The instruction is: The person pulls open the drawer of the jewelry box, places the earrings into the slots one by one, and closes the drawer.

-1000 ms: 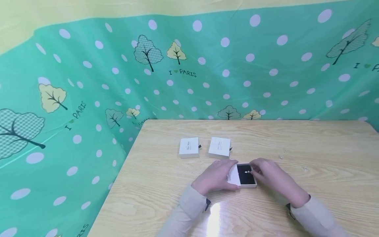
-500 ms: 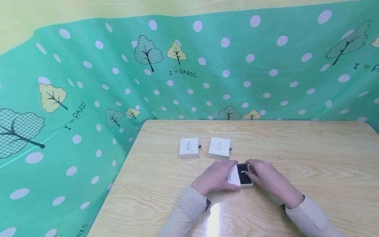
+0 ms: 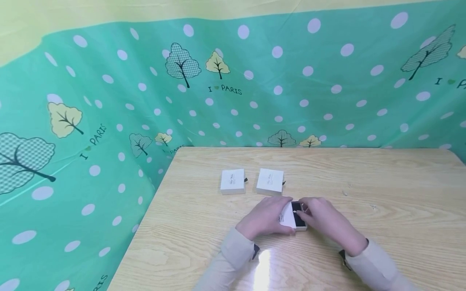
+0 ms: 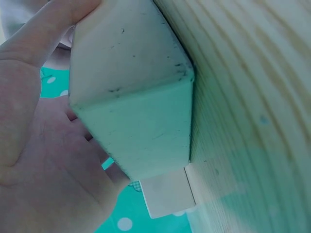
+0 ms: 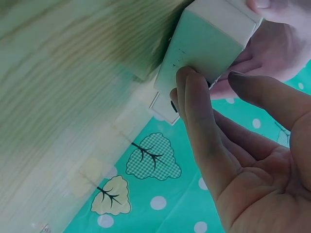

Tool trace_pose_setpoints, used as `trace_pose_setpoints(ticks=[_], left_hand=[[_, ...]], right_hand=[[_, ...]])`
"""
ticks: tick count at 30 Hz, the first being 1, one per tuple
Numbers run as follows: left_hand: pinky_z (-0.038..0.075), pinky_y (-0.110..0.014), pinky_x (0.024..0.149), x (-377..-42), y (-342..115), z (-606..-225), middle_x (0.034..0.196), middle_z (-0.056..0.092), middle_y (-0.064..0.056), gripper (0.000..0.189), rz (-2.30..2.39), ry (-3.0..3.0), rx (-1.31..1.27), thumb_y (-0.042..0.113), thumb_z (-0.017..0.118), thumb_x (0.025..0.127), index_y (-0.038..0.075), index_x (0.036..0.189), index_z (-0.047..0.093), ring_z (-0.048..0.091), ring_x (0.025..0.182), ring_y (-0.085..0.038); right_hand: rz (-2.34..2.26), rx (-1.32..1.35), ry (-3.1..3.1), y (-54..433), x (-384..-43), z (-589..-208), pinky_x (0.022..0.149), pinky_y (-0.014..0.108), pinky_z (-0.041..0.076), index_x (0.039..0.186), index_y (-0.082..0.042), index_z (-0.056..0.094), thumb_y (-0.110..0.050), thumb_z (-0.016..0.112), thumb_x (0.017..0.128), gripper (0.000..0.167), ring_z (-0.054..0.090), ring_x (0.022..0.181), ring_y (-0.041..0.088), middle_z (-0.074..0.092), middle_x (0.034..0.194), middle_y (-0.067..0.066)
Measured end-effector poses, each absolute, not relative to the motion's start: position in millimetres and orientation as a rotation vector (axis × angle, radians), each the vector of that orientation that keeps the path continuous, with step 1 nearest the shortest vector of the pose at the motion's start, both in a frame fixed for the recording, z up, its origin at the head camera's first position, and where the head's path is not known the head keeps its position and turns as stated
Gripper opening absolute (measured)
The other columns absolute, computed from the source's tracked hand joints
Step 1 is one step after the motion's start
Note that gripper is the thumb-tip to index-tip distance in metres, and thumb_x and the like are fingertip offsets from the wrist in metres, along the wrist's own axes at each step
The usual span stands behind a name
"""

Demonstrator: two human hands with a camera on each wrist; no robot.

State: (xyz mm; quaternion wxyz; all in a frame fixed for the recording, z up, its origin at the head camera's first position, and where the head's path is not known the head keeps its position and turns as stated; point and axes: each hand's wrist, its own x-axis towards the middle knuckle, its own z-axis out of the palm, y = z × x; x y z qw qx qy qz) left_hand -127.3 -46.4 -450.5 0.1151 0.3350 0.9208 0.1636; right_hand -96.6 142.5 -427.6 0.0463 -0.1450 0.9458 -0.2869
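My left hand (image 3: 266,216) grips the printed white sleeve of a small jewelry box (image 3: 287,217), its thumb along the near side and its fingers at the far side. From the sleeve's right end the drawer (image 3: 302,229) sticks out partway, showing a black pad (image 3: 299,222) with a tiny shiny ornament (image 3: 295,211) on it. My right hand (image 3: 325,216) is at the drawer's outer end. In the right wrist view its fingers (image 5: 198,104) lie almost straight against the end face, while the thumb (image 5: 260,94) stands apart near the top edge.
Two closed white boxes, a left one (image 3: 232,180) and a right one (image 3: 270,180) with dark pull tabs, lie behind the hands. Small shiny pieces, including one ornament (image 3: 344,193) and another ornament (image 3: 373,207), lie to the right. A green patterned curtain (image 3: 255,121) borders the wooden table (image 3: 174,226).
My right hand has moved left, and the drawer has slid farther into the sleeve, so less of the black pad shows. The left hand and sleeve have stayed put.
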Motion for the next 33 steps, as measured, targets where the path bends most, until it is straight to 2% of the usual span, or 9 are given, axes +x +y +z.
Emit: trace_pose_setpoints(ticks=[9,16,22,26,33], left_hand=[[0.044,-0.025,0.100,-127.7,-44.7,-449.0,0.137,0.057,0.005,0.087,0.472,2.698,0.998,0.055,0.079,0.076,0.018,0.147,0.044,0.054,0.115,-0.008],[0.045,-0.023,0.095,-128.3,-44.3,-448.9,0.128,0.060,0.008,0.081,0.483,2.702,1.026,0.053,0.080,0.075,0.020,0.142,0.048,0.055,0.109,-0.006],[0.046,-0.020,0.089,-127.5,-43.1,-449.7,0.120,0.061,0.010,0.079,0.496,2.702,1.013,0.052,0.081,0.075,0.020,0.140,0.048,0.054,0.100,-0.003],[0.046,-0.019,0.088,-127.5,-42.4,-449.0,0.118,0.061,0.009,0.079,0.502,2.698,1.021,0.051,0.082,0.074,0.019,0.139,0.049,0.054,0.098,-0.003],[0.046,-0.022,0.093,-127.1,-44.9,-448.7,0.126,0.061,0.009,0.085,0.484,2.718,1.004,0.055,0.080,0.075,0.020,0.144,0.046,0.056,0.104,-0.004]], right_hand=[[-0.915,-0.478,2.878,138.0,-95.7,-427.8,0.060,0.022,0.054,0.107,0.007,0.068,-0.011,0.075,0.085,0.029,0.064,0.070,0.011,0.070,0.080,0.007],[-0.959,-0.491,2.864,133.6,-94.6,-429.0,0.058,0.019,0.050,0.109,0.006,0.067,-0.010,0.075,0.084,0.031,0.059,0.067,0.007,0.067,0.077,0.003],[-0.988,-0.496,2.828,128.6,-94.9,-430.2,0.058,0.017,0.051,0.113,0.009,0.065,-0.006,0.075,0.082,0.036,0.061,0.068,0.007,0.068,0.078,0.003],[-1.000,-0.460,2.809,127.2,-94.9,-430.8,0.060,0.019,0.053,0.113,0.009,0.065,-0.005,0.076,0.082,0.035,0.063,0.070,0.010,0.069,0.080,0.005],[-1.077,-0.349,2.734,126.9,-95.5,-430.1,0.066,0.030,0.059,0.123,0.009,0.059,-0.004,0.076,0.083,0.045,0.070,0.080,0.020,0.072,0.090,0.012]])
